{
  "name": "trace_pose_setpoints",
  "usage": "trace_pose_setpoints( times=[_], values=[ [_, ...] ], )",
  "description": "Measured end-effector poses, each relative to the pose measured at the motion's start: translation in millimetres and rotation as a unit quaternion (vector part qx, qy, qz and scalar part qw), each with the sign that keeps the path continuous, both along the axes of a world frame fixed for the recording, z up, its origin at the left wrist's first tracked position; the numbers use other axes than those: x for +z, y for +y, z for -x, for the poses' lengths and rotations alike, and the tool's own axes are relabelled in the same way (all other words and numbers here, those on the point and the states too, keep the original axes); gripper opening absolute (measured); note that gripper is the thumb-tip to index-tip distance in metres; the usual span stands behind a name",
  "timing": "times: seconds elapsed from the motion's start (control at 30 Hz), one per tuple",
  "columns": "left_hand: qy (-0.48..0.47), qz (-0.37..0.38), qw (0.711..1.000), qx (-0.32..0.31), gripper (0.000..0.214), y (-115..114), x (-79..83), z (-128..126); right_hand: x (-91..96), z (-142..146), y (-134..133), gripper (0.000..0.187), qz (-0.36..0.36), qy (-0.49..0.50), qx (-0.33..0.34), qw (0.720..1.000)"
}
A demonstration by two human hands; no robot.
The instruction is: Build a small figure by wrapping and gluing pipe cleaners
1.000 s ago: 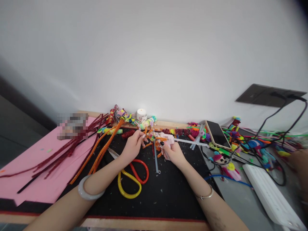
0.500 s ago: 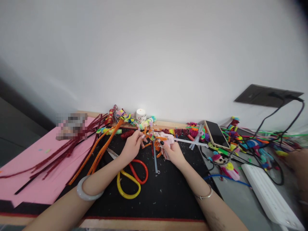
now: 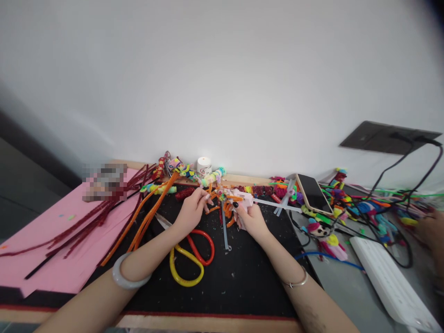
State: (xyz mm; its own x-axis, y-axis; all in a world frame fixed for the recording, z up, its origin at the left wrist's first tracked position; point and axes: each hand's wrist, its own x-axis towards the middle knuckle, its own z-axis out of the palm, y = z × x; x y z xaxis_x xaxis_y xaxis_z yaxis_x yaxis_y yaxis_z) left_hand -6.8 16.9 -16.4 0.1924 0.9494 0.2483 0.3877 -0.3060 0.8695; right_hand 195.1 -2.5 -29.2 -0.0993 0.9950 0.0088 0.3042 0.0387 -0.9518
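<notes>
My right hand [image 3: 250, 218] is wrapped round a pink glue gun [image 3: 243, 199] whose nozzle points left. My left hand [image 3: 191, 210] pinches a small colourful pipe-cleaner piece [image 3: 218, 195] just in front of that nozzle. Short orange pipe-cleaner bits [image 3: 227, 209] lie under and between the two hands on the black mat [image 3: 229, 273]. Scissors with red and yellow handles [image 3: 189, 259] rest on the mat below my left wrist.
Long orange pipe cleaners [image 3: 149, 215] and dark red ones [image 3: 90, 222] lie left, across pink paper [image 3: 52, 240]. A phone [image 3: 314, 193], tangled cables, colourful figures and a white power strip [image 3: 388, 282] crowd the right. Another person's hand [image 3: 430, 231] shows at the right edge.
Both hands and the glue gun have shifted very slightly upward and closer together. The other person's hand at the right edge has moved a little.
</notes>
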Motion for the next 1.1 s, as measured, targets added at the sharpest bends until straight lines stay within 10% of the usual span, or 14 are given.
trace_pose_setpoints(
  times=[1.1],
  values=[
    [-0.006,0.004,1.000,-0.004,0.016,-0.5,1.2,-0.3,0.7,-3.4,1.7,0.046,-0.034,-0.027,-0.028,0.999]
  ],
)
